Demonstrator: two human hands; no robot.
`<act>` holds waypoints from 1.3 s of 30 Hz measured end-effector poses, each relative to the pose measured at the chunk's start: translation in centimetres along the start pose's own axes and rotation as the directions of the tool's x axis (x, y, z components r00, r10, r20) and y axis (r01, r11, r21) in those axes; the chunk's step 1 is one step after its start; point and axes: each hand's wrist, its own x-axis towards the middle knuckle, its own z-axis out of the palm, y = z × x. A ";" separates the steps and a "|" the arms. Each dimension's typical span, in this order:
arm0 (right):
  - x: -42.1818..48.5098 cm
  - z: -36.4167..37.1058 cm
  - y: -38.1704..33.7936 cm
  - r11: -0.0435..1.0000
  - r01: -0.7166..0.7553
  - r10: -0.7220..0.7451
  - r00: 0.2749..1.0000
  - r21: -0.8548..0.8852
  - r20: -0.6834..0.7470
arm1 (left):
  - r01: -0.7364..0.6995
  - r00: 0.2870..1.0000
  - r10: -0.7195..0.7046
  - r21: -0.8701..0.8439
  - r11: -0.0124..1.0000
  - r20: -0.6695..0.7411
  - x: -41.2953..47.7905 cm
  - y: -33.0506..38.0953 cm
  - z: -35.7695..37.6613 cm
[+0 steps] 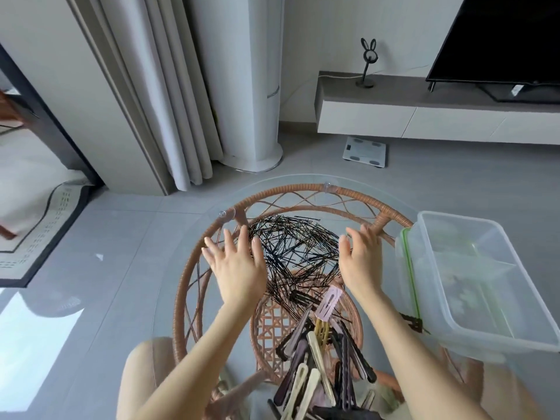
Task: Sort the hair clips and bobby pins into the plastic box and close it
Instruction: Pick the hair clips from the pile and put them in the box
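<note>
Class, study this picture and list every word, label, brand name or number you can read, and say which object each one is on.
No text can be read anywhere in this picture.
Bathroom scale: faint grey marks, too small to read.
Tag under the television: too small and blurred to read.
Rug: a woven pattern only, no letters.
Plastic box: no label visible.

Both bare forearms reach up from the bottom of the frame toward its centre. The left hand (236, 265) is flat, palm down, fingers spread wide and pointing up-frame. The right hand (360, 259), just right of centre, is open too, fingers loosely extended, holding nothing.
</note>
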 end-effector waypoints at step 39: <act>-0.5 -0.9 -5.7 0.928 0.168 -0.245 0.947 0.333 0.206 | -0.193 0.946 0.307 -0.590 0.784 0.098 3.5 3.5 0.5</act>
